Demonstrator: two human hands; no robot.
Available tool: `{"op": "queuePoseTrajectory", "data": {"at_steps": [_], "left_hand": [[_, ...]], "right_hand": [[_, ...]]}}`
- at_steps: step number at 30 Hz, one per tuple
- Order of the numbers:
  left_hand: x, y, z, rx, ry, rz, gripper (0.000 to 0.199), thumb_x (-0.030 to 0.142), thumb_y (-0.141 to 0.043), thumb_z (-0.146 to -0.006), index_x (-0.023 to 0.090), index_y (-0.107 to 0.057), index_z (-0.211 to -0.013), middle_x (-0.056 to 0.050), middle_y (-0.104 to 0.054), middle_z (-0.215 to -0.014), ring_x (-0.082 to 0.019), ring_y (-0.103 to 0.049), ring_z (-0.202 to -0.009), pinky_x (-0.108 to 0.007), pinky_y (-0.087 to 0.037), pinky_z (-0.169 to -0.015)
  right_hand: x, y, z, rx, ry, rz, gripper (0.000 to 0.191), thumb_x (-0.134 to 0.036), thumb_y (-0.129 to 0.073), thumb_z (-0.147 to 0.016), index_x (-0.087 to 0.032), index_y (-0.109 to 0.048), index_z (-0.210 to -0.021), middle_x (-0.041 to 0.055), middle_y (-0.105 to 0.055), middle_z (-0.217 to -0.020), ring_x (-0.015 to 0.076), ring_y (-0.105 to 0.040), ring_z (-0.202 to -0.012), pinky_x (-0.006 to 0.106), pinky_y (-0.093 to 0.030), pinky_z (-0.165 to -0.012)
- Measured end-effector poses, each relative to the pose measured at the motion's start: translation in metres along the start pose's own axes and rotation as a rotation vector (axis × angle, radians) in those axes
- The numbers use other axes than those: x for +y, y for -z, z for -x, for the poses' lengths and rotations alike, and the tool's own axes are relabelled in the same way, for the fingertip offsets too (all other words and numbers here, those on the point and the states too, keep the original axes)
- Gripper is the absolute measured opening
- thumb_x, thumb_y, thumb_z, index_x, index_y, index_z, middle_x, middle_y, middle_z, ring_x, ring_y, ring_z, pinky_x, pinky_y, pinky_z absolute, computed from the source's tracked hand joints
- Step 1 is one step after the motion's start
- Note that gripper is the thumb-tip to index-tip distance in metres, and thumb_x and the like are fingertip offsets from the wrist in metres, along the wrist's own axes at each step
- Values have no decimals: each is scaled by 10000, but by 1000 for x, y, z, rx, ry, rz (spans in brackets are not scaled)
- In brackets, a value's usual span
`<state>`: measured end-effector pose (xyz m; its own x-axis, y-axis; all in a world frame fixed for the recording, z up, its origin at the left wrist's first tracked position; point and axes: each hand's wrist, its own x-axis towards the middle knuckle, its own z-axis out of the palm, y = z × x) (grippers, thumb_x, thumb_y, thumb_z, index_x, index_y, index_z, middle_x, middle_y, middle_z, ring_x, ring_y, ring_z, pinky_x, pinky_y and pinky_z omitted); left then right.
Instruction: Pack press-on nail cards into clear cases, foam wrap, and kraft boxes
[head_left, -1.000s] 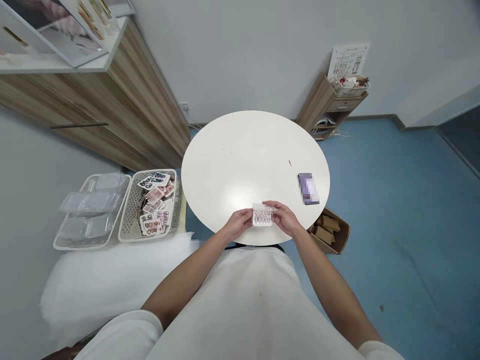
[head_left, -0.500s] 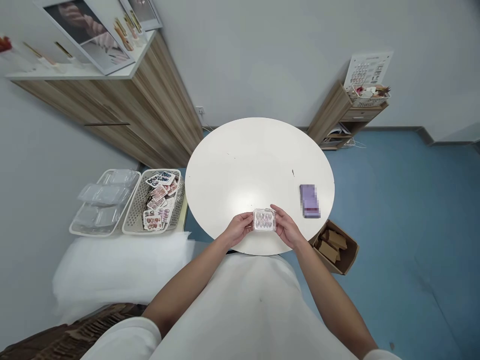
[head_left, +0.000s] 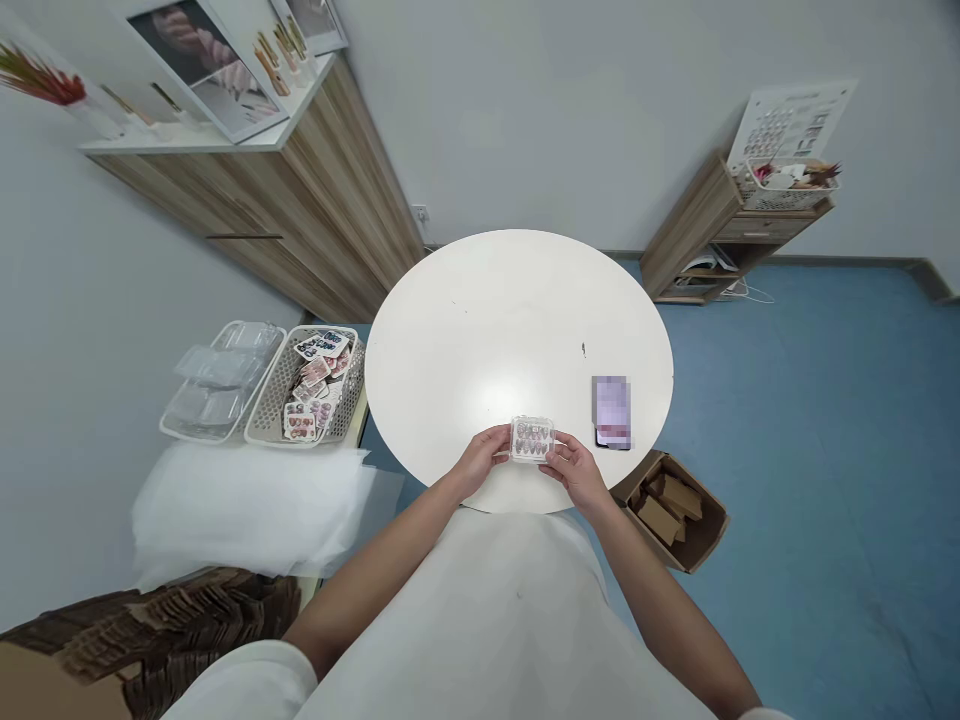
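Observation:
A small clear plastic case [head_left: 532, 440] with rows of pinkish press-on nails inside is held up over the near edge of the round white table [head_left: 517, 290]. My left hand [head_left: 480, 461] grips its left side between thumb and fingers. My right hand [head_left: 577, 473] is closed on the lower right corner, with the thumb at the front. The case looks shut. To the right on the table lies a phone [head_left: 613, 412] with a blurred purple screen.
At the left, a white basket [head_left: 346, 410] holds nail cards, beside a basket of clear packaging [head_left: 225, 370]. White sheets [head_left: 247, 510] and stacked brown cardboard [head_left: 195, 630] are nearer. An open carton [head_left: 709, 530] stands right of the table.
My right thumb and fingers have shifted lower on the case's right side. The whole view has turned slightly, showing more of the cardboard at lower left.

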<state>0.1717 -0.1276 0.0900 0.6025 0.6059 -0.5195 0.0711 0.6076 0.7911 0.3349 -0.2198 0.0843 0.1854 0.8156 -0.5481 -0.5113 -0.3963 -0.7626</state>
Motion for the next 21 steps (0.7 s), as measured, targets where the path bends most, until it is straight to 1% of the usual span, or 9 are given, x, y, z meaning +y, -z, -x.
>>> {"op": "queuePoseTrajectory", "data": {"at_steps": [3,5,8,10,13,18,21], "left_hand": [[-3,-8,3,-33,-51,-105,489,428,-592,-724,181,-523,-1141,-80,-634,-1017,-195,-560,-981,-337,-391,-871],[-5,-11,4,-43,-66,-134,490,406,-621,-705,158,-531,-1119,-88,-652,-967,-198,-583,-941,-335,-395,-868],[-7,-14,3,15,-44,-183,458,420,-620,-700,143,-554,-1059,-82,-673,-862,-198,-620,-835,-343,-421,-827],[-8,-13,2,39,-34,-215,462,433,-616,-697,139,-556,-1048,-75,-677,-813,-199,-631,-794,-352,-430,-813],[-9,-10,0,52,-29,-276,458,446,-606,-701,142,-558,-1039,-64,-678,-779,-196,-634,-784,-348,-429,-811],[-14,-6,0,88,-23,-337,418,452,-603,-698,151,-573,-987,-28,-654,-673,-165,-628,-687,-309,-432,-757],[-19,-4,-1,129,-25,-314,416,452,-597,-704,154,-560,-992,-22,-644,-672,-158,-620,-680,-310,-434,-753]], "right_hand": [[-4,3,-1,-10,12,13,464,-347,-691,-622,-243,-529,-1044,13,-617,-898,164,-599,-842,377,-480,-818],[-6,4,-3,-20,20,38,446,-350,-686,-626,-244,-535,-1032,15,-619,-901,164,-599,-832,374,-478,-809],[-6,4,-6,-31,23,66,429,-355,-679,-628,-240,-539,-1016,24,-614,-929,165,-598,-824,375,-477,-799],[-5,4,-9,-36,15,73,435,-355,-682,-621,-240,-535,-1015,26,-605,-939,166,-597,-823,375,-480,-789],[-3,5,-13,-42,9,89,463,-359,-692,-597,-233,-532,-1014,30,-597,-937,171,-601,-809,381,-482,-775],[0,5,-21,-50,4,138,474,-352,-712,-561,-217,-529,-977,11,-597,-830,163,-607,-740,387,-476,-760],[2,3,-28,-58,-8,157,486,-343,-718,-557,-220,-513,-981,-3,-590,-794,154,-605,-711,378,-476,-747]]}}
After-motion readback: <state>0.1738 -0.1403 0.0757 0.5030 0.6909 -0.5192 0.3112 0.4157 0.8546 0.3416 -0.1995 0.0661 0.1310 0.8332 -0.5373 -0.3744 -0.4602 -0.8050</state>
